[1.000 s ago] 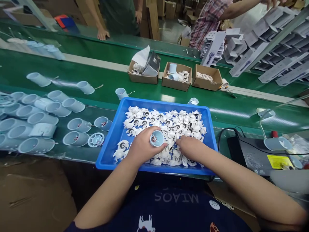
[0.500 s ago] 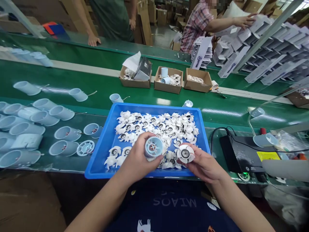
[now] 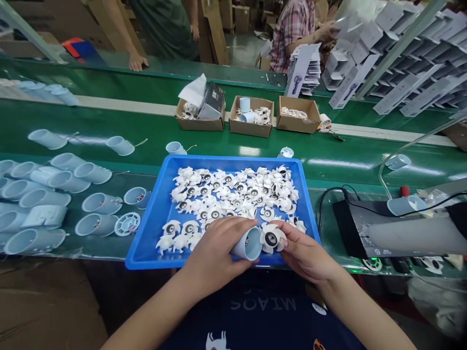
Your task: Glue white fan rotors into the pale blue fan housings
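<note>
My left hand [image 3: 215,250] is closed round a pale blue plastic cylinder [image 3: 248,244], whose open end is turned to the right. My right hand [image 3: 304,253] pinches a white fan impeller [image 3: 272,238] and holds it right against that open end. Both hands hover over the near edge of a blue tray [image 3: 149,233] that holds several more white impellers [image 3: 233,194].
Several pale blue cylinders [image 3: 54,194] lie on the green belt [image 3: 346,160] at left. Three cardboard boxes [image 3: 251,116] of parts sit beyond the tray. A black device [image 3: 365,228] with cables lies at right. Other people stand across the belt; one handles white cartons [image 3: 365,58].
My right hand lifted an impeller out of the tray. My left hand tipped the cylinder's opening sideways, and the impeller now meets it.
</note>
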A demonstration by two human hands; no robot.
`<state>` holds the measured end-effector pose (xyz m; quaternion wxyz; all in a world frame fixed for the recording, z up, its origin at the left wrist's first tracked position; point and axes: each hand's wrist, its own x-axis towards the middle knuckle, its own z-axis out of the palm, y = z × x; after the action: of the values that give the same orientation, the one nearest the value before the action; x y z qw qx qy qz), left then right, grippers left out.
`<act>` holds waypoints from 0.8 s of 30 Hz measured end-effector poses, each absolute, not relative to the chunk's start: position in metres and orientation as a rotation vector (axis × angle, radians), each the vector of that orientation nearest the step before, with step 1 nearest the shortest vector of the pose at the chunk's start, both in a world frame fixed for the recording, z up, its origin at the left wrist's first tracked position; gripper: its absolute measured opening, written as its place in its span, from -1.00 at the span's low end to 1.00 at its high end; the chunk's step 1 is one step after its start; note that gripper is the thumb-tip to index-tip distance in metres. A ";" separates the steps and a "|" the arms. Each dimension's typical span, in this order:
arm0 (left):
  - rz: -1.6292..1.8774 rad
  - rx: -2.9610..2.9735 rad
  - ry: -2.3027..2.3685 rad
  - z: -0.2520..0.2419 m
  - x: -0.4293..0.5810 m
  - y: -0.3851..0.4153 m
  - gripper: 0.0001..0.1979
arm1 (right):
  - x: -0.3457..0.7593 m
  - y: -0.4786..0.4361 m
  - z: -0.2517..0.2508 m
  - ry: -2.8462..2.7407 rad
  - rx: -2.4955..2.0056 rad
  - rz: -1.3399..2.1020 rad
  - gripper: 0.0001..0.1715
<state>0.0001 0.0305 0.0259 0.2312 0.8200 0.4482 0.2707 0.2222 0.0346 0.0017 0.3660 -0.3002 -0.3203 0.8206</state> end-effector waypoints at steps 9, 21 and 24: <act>0.773 2.295 1.195 0.026 -0.001 0.028 -0.44 | 0.220 0.039 -0.011 -0.641 -0.744 2.161 -0.46; 0.815 2.305 1.161 0.026 -0.011 0.028 -0.45 | 0.208 0.044 -0.008 -0.671 -0.683 2.187 -0.55; 0.812 2.301 1.169 0.024 -0.015 0.030 -0.45 | 0.203 0.045 -0.008 -0.677 -0.683 2.184 -0.57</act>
<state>-0.0149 0.0299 0.0238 0.2161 0.8304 0.4219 0.2930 0.2031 0.0454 -0.0084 0.3685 -0.2661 -0.2637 0.8508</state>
